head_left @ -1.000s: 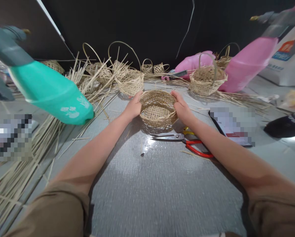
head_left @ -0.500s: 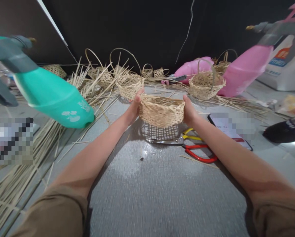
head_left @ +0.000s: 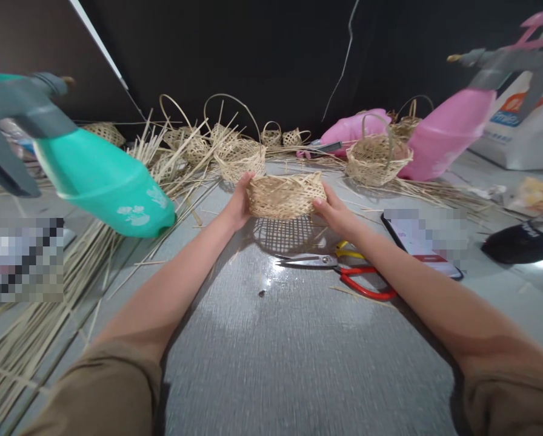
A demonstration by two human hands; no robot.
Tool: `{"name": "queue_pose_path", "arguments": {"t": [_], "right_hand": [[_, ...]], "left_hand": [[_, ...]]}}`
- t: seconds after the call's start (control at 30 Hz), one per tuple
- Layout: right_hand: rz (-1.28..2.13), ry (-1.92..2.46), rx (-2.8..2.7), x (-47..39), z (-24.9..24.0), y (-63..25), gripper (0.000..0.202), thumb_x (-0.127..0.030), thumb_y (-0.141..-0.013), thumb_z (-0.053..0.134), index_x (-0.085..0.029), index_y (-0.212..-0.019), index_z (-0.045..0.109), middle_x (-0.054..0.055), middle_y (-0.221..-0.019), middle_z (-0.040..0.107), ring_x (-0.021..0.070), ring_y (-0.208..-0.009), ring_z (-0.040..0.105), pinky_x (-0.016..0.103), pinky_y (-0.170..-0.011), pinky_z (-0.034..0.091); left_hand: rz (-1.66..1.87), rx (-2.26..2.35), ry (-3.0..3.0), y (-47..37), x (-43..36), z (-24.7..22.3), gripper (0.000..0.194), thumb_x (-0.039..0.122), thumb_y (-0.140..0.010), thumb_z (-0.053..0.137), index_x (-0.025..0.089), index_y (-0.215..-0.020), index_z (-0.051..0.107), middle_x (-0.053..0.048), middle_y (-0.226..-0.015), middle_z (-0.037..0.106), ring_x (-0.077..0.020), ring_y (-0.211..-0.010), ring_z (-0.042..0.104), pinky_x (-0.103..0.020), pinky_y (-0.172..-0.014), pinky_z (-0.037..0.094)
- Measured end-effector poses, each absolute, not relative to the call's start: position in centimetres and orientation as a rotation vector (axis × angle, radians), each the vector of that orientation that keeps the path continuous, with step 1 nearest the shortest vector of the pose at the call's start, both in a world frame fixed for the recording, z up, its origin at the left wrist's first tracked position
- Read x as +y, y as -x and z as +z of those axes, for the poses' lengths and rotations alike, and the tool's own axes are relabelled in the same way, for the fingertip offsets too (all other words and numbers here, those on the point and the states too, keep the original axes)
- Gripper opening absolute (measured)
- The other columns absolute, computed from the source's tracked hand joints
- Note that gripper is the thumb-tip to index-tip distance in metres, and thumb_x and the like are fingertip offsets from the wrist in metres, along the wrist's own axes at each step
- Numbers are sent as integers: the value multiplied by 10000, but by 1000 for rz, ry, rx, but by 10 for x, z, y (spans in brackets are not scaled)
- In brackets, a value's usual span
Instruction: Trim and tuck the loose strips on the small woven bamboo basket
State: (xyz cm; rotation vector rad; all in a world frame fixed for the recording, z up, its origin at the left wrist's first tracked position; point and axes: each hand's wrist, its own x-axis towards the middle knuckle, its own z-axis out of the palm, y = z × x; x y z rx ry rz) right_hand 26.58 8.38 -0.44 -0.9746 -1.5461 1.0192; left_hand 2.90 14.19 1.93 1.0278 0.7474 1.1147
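Observation:
Between my two hands a small woven basket [head_left: 285, 197] of pale split strips is held above the grey table [head_left: 271, 351]. My left hand [head_left: 241, 203] grips its left end, and my right hand [head_left: 335, 212] grips the right end with the thumb on the outer wall. The fingers behind the basket are hidden. Its side wall faces me, and it has no handle. A latticed shadow falls on the tabletop just below. Scissors [head_left: 317, 261] with one red and one yellow handle lie beneath my right forearm, blades pointing left.
At left lean a green spray bottle [head_left: 108, 175] and a heap of loose strips [head_left: 66, 290]. Handled baskets [head_left: 239, 158] line the back, another basket [head_left: 374, 160] standing beside a pink spray bottle [head_left: 453, 136]. A phone [head_left: 417, 242] and a dark bottle [head_left: 521, 242] lie right.
The basket has shifted slightly left and turned, so its opening shows less and its side more. My right thumb has moved from the rim edge onto the wall.

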Motion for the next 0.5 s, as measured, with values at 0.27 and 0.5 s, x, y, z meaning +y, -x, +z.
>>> {"name": "queue_pose_path", "arguments": {"t": [0.27,0.5], "right_hand": [[576,1234,-1569,79,-17,-254,1180,-838,-677,657,-243,-1583,190,191,-1620,289,405,-1503,271,614,-1242,191],[432,1091,-1719,74,-16,-258,1058,-842,-701,638,-336,-1535,230,167,-1422,405,374,-1333,439,616,-1090,426]], "left_hand": [[1208,1030,-1047,-33,143,19,561,658,-860,603,318,-1306,571,-32,-1283,690,-256,-1082,695,-349,-844,567],[1179,802,-991,-19,149,27,407,558,-853,502,234,-1030,673,-43,-1059,773,-307,-1175,671,-444,-987,561]]}}
